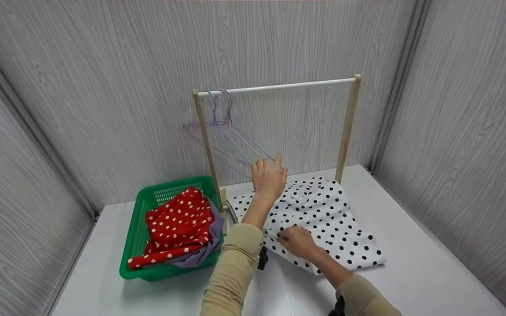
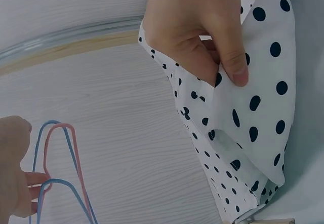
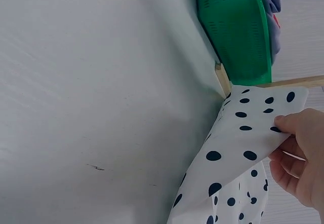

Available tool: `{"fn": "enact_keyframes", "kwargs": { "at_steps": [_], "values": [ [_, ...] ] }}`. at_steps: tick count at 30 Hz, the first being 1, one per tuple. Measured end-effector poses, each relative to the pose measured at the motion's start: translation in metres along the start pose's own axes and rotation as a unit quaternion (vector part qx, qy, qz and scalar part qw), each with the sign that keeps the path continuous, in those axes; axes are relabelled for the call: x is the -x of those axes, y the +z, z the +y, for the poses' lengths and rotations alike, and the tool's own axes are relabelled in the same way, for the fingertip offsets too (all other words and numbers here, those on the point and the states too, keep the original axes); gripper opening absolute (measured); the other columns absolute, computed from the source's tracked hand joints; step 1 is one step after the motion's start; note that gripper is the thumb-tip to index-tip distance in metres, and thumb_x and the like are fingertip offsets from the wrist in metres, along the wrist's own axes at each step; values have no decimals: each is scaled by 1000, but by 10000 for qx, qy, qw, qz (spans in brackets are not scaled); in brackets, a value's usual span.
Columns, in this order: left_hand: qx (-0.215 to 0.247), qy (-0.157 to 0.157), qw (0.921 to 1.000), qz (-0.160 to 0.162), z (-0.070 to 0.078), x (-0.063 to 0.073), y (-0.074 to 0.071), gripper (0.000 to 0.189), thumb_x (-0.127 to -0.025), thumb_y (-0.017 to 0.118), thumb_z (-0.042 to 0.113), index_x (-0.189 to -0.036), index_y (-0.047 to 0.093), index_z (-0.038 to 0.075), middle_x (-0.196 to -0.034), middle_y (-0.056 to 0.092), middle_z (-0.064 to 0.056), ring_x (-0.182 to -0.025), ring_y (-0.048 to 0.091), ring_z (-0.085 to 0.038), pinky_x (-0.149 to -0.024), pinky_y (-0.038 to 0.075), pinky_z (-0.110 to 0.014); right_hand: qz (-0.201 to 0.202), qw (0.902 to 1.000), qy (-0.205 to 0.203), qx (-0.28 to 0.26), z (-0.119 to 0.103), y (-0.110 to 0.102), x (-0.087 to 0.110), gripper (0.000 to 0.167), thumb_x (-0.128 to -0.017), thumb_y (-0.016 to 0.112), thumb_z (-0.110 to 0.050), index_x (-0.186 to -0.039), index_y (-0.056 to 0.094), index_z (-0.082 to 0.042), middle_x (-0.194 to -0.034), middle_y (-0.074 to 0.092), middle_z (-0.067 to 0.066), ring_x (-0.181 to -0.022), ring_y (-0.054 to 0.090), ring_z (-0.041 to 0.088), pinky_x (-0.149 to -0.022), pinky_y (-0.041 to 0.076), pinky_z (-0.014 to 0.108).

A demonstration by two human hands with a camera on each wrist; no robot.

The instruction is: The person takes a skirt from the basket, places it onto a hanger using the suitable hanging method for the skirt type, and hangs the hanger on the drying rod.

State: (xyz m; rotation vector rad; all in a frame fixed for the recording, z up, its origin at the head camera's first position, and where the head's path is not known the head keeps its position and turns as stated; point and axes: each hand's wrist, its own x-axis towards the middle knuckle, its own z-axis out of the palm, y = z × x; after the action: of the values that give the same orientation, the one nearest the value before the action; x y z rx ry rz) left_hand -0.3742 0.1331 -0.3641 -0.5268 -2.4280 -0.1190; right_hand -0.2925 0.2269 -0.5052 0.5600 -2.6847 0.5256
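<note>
White cloth with black dots (image 1: 323, 215) lies spread and creased in front of the clothes rack. My right hand (image 1: 299, 241) pinches its near left part between thumb and fingers; the right wrist view shows that hand (image 3: 309, 155) lifting an edge of the cloth (image 3: 238, 138). Farther back, my left hand (image 1: 269, 175) is raised at the lower ends of blue and pink wire hangers (image 1: 235, 138), which hook over the rack's rail. In the left wrist view the left fingers (image 2: 36, 186) reach among the hangers (image 2: 63, 127), touching the pink one, the thumb apart from them.
The rack has a white rail (image 1: 288, 86) on wooden posts (image 1: 348, 127). Left of it stands a green basket (image 1: 132, 245) holding a red cloth with white dots (image 1: 180, 224) and a purple cloth (image 1: 198, 256). Grey wood-grain panels (image 1: 103, 66) surround the white table (image 1: 424, 272).
</note>
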Motion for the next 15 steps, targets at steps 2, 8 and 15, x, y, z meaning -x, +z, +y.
{"fn": "enact_keyframes", "kwargs": {
  "at_steps": [2,8,15],
  "values": [
    [-44,-164,9988,-463,0,-1,1,48,-94,43,47,-131,51,16,-111,59,-11,-106,48,-26,-89,32,-39,3,10000,-35,-23,-1,1,0,38,-83,64,-13,-54,40,-16,-51,30,-13,-48,29,3,-46,27,21],
    [-128,-517,9953,-805,-1,0,2,43,-94,45,45,-100,64,7,-99,64,-11,-95,53,-26,-83,35,-38,-71,9999,-103,-75,-1,3,2,37,-84,65,-14,-54,42,-16,-51,31,-13,-48,30,2,-46,28,20],
    [1328,-1421,9806,239,-1,-8,-10,10,-83,58,8,-87,64,0,-80,64,-13,-81,58,-29,-76,44,-39,25,9999,-165,6,0,-1,0,38,-83,65,-14,-54,41,-15,-51,31,-12,-48,30,4,-46,28,21]
  ]
}}
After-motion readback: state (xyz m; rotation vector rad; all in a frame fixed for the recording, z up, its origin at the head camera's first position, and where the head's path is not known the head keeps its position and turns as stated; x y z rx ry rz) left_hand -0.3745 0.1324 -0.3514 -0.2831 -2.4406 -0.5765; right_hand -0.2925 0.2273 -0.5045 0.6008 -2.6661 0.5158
